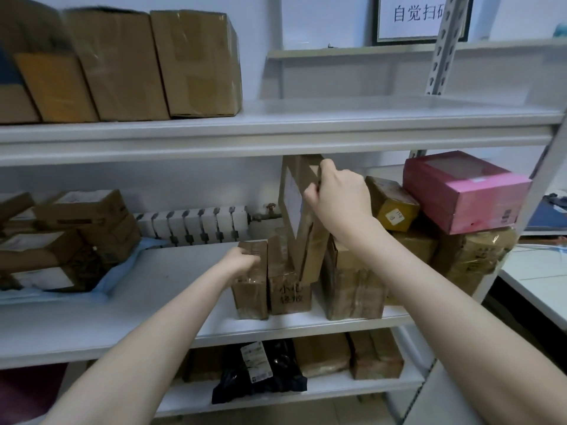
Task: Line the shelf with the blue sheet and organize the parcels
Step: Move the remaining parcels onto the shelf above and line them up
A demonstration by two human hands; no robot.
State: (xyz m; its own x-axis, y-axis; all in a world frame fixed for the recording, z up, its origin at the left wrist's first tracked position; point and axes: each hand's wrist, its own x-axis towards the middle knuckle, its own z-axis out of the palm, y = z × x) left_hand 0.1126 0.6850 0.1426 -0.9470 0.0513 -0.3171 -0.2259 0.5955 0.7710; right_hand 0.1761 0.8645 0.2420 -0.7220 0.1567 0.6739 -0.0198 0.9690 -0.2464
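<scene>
On the middle white shelf (171, 305) a blue sheet (121, 271) lies at the left under a pile of brown parcels (70, 237). My right hand (337, 194) grips the top of a tall flat cardboard parcel (302, 222) that stands tilted between smaller boxes. My left hand (242, 260) curls over the top of a small taped brown box (250, 289) at the left end of that row. Beside it stands a box with handwriting (290, 289), then a wider taped box (352, 289).
A pink box (466, 191), a yellow-labelled box (392, 204) and bulky wrapped parcels (472, 256) stack at the right end. Large cartons (122, 62) fill the upper shelf's left. The lower shelf holds a black bag (260, 372) and brown parcels. A radiator (196, 225) stands behind.
</scene>
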